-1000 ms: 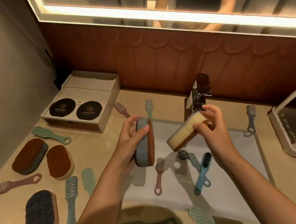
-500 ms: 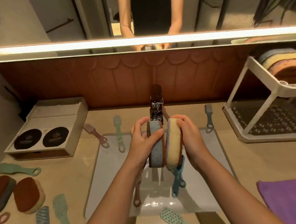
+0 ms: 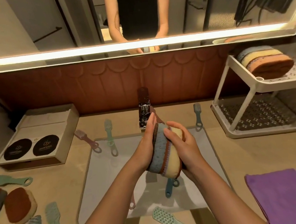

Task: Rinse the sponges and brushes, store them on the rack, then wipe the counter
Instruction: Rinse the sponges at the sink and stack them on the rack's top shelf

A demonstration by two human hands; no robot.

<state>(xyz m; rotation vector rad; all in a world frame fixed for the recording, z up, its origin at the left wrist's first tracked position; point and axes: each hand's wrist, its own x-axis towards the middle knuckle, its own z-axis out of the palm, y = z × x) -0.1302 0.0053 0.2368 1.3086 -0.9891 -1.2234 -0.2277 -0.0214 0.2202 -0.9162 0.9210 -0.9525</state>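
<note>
Blue sponge (image 3: pixel 158 152) and yellow sponge (image 3: pixel 174 162) are now pressed together side by side over the sink (image 3: pixel 104 174), just below the tap (image 3: pixel 144 110). A second ago they were held apart, one in each hand. The pair also tilts more than it did half a second ago. That suggests they are being squeezed or rubbed against each other as part of the rinse, though no stream of water shows.

The left hand (image 3: pixel 146 146) lies along the blue sponge's outer side, fingers straight and close together; its thumb is hidden. The right hand (image 3: pixel 185 146) grips the yellow sponge, fingers curled round it and thumb over the top edge.

Each sponge is a thick oval pad with a brown scrub layer, and neither looks visibly soapy. Other sponges (image 3: pixel 266 62) already sit on the rack (image 3: pixel 264 83) to the right. Many brushes remain on the tabletop (image 3: pixel 261 153), and the purple cloth (image 3: pixel 289 192) lies folded, so storing and wiping appear to be ahead.
</note>
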